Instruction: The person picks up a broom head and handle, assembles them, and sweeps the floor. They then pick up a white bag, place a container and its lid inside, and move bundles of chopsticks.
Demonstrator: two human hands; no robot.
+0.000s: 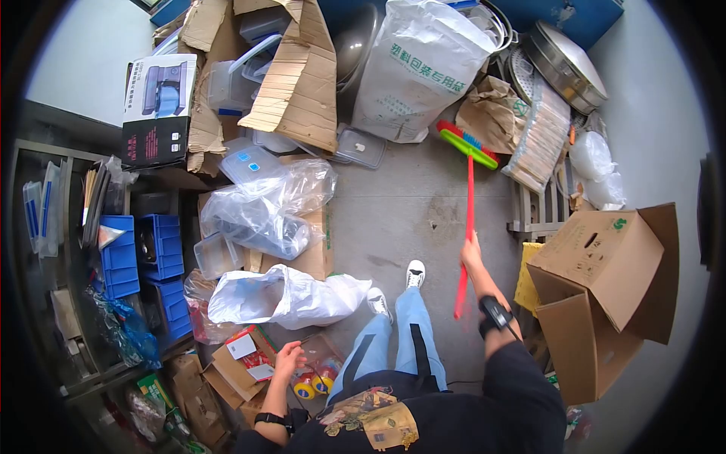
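My right hand point(472, 256) grips the red handle point(470, 200); flat bristles point(473, 141) sweep best. Whether my left hand point(286, 363) holds anything, I can't tell.

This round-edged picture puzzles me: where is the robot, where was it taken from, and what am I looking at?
There is no robot here, only a person with two bare hands. The single view comes from a camera on their head, looking forward and down, so their own legs and shoes show below. The right hand grips the red handle of a broom; its green head is near the floor. The left hand is loosely curled; I cannot tell whether it holds anything. Around the floor lie a white sack, clear plastic and, on the right, an open cardboard box. Blue bins stand at the left.
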